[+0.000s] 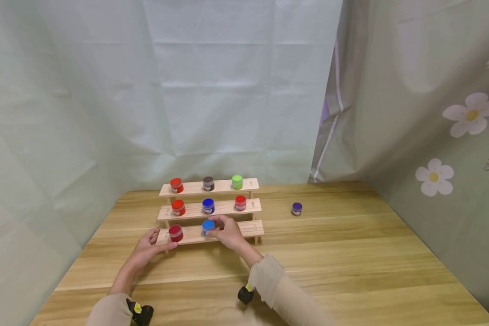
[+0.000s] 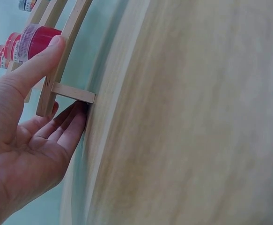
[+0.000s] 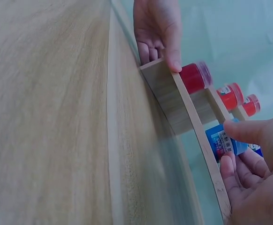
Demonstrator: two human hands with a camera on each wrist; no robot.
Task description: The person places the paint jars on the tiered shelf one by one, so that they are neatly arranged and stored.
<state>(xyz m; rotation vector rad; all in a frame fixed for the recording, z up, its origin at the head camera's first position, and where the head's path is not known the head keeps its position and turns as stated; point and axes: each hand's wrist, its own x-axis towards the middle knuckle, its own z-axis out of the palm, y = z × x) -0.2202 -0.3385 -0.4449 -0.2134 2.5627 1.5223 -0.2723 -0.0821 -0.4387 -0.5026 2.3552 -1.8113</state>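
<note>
On the lowest tier of a three-tier wooden display rack (image 1: 232,232), a light blue paint jar (image 3: 217,142) stands in the middle. My right hand (image 1: 229,233) pinches this jar between thumb and fingers. At the rack's left end, my left hand (image 1: 146,250) grips the lowest board, thumb along its front edge and fingers curled beneath, as the left wrist view shows. A dark red paint jar (image 1: 176,233) sits on that board close to the left thumb. The middle tier bears a red jar (image 1: 178,208), a dark blue jar (image 1: 208,206) and another red jar (image 1: 240,203).
Along the top tier stand an orange-red jar (image 1: 176,185), a dark brown jar (image 1: 208,183) and a bright green jar (image 1: 237,182). A purple jar (image 1: 296,208) rests on the wooden table (image 1: 350,253), right of the rack. Pale curtains (image 1: 236,90) hang behind and beside the table.
</note>
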